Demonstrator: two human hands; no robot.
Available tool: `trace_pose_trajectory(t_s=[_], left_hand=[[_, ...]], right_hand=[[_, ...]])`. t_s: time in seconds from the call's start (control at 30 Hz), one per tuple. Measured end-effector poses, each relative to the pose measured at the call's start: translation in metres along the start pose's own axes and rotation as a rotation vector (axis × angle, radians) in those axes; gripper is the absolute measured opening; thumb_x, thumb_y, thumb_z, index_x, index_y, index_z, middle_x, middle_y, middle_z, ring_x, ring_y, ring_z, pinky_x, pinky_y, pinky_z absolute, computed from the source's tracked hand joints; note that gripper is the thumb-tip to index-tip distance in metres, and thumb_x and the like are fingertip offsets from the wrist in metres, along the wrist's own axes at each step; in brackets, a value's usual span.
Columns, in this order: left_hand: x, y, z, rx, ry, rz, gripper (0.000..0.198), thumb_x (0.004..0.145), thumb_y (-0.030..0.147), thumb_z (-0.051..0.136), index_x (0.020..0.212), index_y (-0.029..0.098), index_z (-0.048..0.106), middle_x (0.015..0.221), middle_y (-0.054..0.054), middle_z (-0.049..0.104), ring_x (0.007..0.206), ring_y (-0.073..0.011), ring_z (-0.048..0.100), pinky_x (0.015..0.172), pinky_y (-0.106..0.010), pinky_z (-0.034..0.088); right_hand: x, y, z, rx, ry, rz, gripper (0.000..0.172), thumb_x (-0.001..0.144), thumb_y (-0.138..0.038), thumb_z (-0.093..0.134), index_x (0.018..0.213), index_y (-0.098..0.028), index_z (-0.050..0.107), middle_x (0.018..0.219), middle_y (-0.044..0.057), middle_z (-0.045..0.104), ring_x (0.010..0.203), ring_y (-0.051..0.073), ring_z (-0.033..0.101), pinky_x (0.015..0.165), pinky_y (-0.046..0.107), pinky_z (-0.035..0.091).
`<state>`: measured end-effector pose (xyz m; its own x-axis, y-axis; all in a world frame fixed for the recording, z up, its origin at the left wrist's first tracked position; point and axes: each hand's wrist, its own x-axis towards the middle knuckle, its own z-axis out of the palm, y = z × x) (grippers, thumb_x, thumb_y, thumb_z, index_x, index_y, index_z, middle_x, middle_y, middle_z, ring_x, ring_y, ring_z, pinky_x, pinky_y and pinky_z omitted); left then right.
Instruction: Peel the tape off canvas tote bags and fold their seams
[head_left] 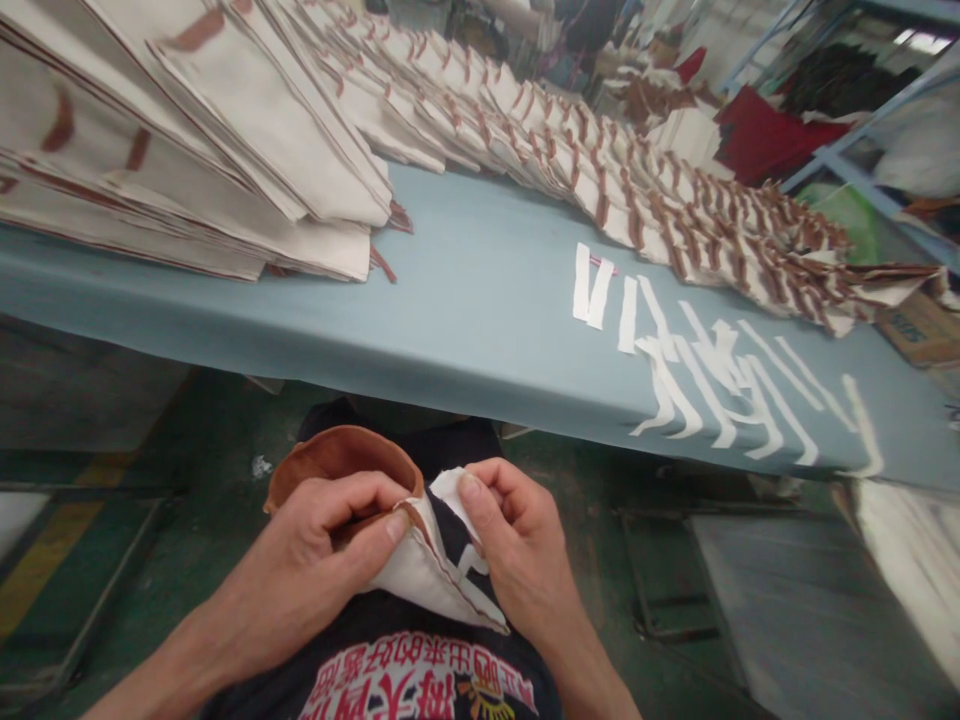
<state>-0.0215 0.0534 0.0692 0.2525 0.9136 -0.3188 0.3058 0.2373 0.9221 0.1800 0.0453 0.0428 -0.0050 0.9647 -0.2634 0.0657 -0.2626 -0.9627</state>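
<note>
Over the wearer's lap, in front of a blue-grey table (465,290), the left hand (337,545) pinches the edge of a cream cloth piece (412,575) with a curved brown band (352,455). The right hand (517,530) grips a white strip (450,488) between thumb and fingers, close beside that edge. Steady tension on the edge and an untwisted strip should help. Loose white strips (701,370) overlap on the table; stacked cream pieces (277,130) and overlapping rows (517,115) lie beyond, none blocking the hands.
</note>
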Motion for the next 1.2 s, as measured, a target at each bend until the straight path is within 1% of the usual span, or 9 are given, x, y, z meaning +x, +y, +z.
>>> trace_pose_trajectory(t_s=[0.17,0.23,0.37,0.47,0.63,0.87,0.93,1.03,1.2], left_hand=[[0.002,-0.004,-0.002,0.000,-0.003,-0.019,0.036,0.099,0.046,0.064,0.082,0.021,0.083,0.074,0.001,0.075,0.067,-0.0159,0.059,0.064,-0.025,0.045],[0.003,-0.004,-0.003,0.003,-0.018,-0.035,0.039,0.099,0.050,0.065,0.080,0.020,0.081,0.076,-0.001,0.075,0.069,-0.0167,0.059,0.065,-0.025,0.045],[0.007,-0.006,-0.005,-0.025,-0.053,-0.036,0.043,0.101,0.054,0.066,0.079,0.019,0.079,0.078,-0.001,0.075,0.070,-0.0169,0.059,0.063,-0.024,0.043],[0.009,-0.016,-0.006,-0.063,-0.100,0.011,0.044,0.105,0.053,0.063,0.085,0.019,0.082,0.076,0.000,0.071,0.065,-0.0150,0.055,0.058,-0.023,0.040],[0.012,-0.033,-0.008,-0.079,-0.114,0.029,0.052,0.108,0.058,0.058,0.084,0.018,0.078,0.072,0.002,0.063,0.060,-0.0126,0.047,0.052,-0.021,0.034],[0.011,-0.025,-0.012,-0.080,-0.126,0.016,0.048,0.104,0.057,0.060,0.077,0.019,0.076,0.066,0.003,0.059,0.057,-0.0128,0.042,0.050,-0.022,0.032],[0.010,-0.022,-0.012,-0.089,-0.109,-0.014,0.047,0.102,0.056,0.062,0.078,0.019,0.077,0.068,0.002,0.061,0.059,-0.0130,0.044,0.052,-0.021,0.033],[0.008,-0.018,-0.012,-0.081,-0.073,-0.073,0.045,0.101,0.055,0.062,0.082,0.018,0.079,0.072,0.001,0.065,0.063,-0.0139,0.047,0.056,-0.021,0.036],[0.007,-0.021,-0.014,-0.057,-0.069,-0.083,0.047,0.100,0.058,0.061,0.087,0.018,0.082,0.081,-0.003,0.077,0.071,-0.0182,0.060,0.062,-0.023,0.046]], right_hand=[[-0.008,0.003,0.000,0.177,-0.070,0.112,0.051,0.099,-0.069,0.078,0.086,-0.021,0.067,0.059,-0.007,0.050,0.048,0.009,0.032,0.045,0.021,0.029],[-0.014,0.003,0.004,0.196,-0.097,0.117,0.050,0.100,-0.069,0.077,0.088,-0.021,0.068,0.059,-0.008,0.048,0.049,0.008,0.030,0.046,0.021,0.027],[-0.016,0.000,0.013,-0.034,-0.080,0.061,0.036,0.103,-0.054,0.075,0.090,-0.021,0.069,0.060,-0.007,0.053,0.052,0.010,0.039,0.050,0.023,0.028],[-0.013,0.000,0.017,-0.155,-0.035,0.036,0.032,0.103,-0.050,0.070,0.088,-0.022,0.067,0.057,-0.007,0.054,0.050,0.011,0.043,0.051,0.025,0.030],[-0.012,0.003,0.021,-0.182,-0.026,0.029,0.032,0.104,-0.051,0.068,0.088,-0.023,0.064,0.055,-0.008,0.054,0.048,0.012,0.044,0.050,0.026,0.030],[-0.013,0.003,0.025,-0.237,-0.028,-0.001,0.028,0.104,-0.048,0.066,0.089,-0.024,0.063,0.055,-0.008,0.057,0.047,0.013,0.048,0.051,0.026,0.031],[-0.013,0.005,0.028,-0.286,0.007,-0.052,0.026,0.104,-0.046,0.067,0.089,-0.024,0.064,0.055,-0.008,0.058,0.046,0.013,0.051,0.050,0.026,0.030],[-0.012,0.009,0.032,-0.410,0.096,-0.197,0.024,0.106,-0.042,0.066,0.089,-0.025,0.066,0.055,-0.006,0.060,0.045,0.014,0.054,0.049,0.027,0.029],[-0.013,0.015,0.037,-0.608,0.161,-0.381,0.023,0.109,-0.035,0.062,0.090,-0.024,0.070,0.057,-0.002,0.068,0.046,0.016,0.063,0.054,0.028,0.038]])
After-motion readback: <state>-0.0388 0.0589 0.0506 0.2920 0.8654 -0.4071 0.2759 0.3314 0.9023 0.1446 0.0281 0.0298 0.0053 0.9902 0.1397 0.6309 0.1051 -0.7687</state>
